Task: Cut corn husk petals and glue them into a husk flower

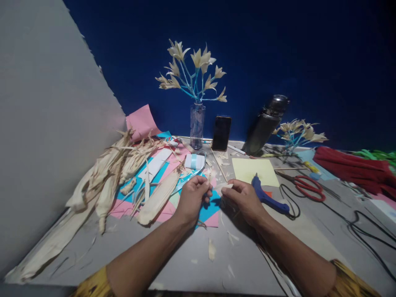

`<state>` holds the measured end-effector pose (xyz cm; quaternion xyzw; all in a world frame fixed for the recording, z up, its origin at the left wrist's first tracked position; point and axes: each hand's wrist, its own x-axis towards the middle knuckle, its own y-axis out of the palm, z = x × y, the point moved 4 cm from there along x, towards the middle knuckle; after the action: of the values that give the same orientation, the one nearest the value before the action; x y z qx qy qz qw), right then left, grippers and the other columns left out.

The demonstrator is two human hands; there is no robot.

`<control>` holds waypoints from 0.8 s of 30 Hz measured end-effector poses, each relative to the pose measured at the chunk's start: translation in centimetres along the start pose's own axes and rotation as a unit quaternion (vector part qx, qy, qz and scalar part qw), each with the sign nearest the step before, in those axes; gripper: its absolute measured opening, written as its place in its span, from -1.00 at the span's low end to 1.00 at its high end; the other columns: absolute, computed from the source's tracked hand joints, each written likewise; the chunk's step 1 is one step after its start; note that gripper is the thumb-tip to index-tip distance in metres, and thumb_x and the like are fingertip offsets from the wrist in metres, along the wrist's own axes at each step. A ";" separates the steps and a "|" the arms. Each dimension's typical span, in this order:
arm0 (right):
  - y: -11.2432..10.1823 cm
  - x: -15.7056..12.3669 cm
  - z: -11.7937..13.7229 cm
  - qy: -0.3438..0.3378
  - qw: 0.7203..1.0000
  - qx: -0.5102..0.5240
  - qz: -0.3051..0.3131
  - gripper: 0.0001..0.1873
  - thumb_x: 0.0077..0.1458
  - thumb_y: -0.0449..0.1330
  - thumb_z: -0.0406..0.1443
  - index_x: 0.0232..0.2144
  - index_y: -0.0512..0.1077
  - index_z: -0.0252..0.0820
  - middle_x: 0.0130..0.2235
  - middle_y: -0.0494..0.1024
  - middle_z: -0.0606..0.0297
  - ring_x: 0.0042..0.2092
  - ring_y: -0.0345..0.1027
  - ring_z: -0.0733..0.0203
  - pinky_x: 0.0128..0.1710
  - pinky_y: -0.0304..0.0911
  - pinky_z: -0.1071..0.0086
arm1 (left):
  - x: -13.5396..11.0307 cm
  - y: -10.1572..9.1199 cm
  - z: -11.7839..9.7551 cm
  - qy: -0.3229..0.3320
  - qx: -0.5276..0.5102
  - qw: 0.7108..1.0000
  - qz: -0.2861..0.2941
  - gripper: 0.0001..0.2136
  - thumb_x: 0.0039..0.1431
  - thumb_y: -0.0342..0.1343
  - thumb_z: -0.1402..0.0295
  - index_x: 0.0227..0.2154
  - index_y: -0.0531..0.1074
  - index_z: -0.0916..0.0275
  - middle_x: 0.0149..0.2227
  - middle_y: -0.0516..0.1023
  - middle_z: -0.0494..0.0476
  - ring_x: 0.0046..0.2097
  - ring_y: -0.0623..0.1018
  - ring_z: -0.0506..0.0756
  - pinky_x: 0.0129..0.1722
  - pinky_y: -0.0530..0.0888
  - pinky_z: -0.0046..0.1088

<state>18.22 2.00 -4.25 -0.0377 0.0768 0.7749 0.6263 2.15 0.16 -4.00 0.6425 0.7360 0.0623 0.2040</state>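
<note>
Over the middle of the table, my left hand (194, 196) is closed in a pinch, with a small pale tip showing above the fingers. Beside it, thumb and fingers of my right hand (243, 198) grip a small cream piece of corn husk (227, 186). The two hands are close together but apart. Under them lie blue paper (210, 211) and pink paper (213, 222). A blue glue gun (269, 198) rests just right of my right hand, near a yellow paper sheet (253, 170). A thin stick (218, 163) lies behind the hands.
Dried corn husks (108, 181) pile up at left. A glass vase (197, 128) of husk flowers (198, 62), a phone (221, 134) and a leaning flask (266, 123) stand by the blue wall. Red-handled scissors (309, 189), a black cable (340, 218) and red cloth (352, 167) lie at right.
</note>
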 end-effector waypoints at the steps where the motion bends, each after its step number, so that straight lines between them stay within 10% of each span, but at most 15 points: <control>1: 0.0 0.0 0.1 -0.002 1.000 -0.005 -0.001 -0.67 -0.06 0.38 -0.12 -0.51 0.38 -0.20 -0.63 0.25 0.49 -0.58 0.00 0.40 -0.57 -0.14 0.45 | 0.0 0.0 0.1 0.004 0.013 1.000 -0.001 -0.78 0.02 0.28 0.26 -0.41 0.36 0.25 -0.57 0.45 -0.03 -0.57 0.36 -0.07 -0.57 0.28 -0.58; 24: 1.3 -0.2 0.1 0.039 0.992 0.121 0.021 -0.66 -0.16 0.48 -0.16 -0.51 0.46 -0.25 -0.62 0.37 0.45 -0.62 0.05 0.46 -0.61 -0.07 0.51 | -0.1 0.4 0.3 0.060 0.018 0.996 -0.058 -0.81 -0.01 0.26 0.31 -0.40 0.38 0.25 -0.58 0.44 -0.07 -0.56 0.41 -0.06 -0.51 0.36 -0.55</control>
<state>17.01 1.60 -4.04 0.0102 0.1953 0.7710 0.6060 2.68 0.12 -4.10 0.5977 0.7837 0.0759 0.1511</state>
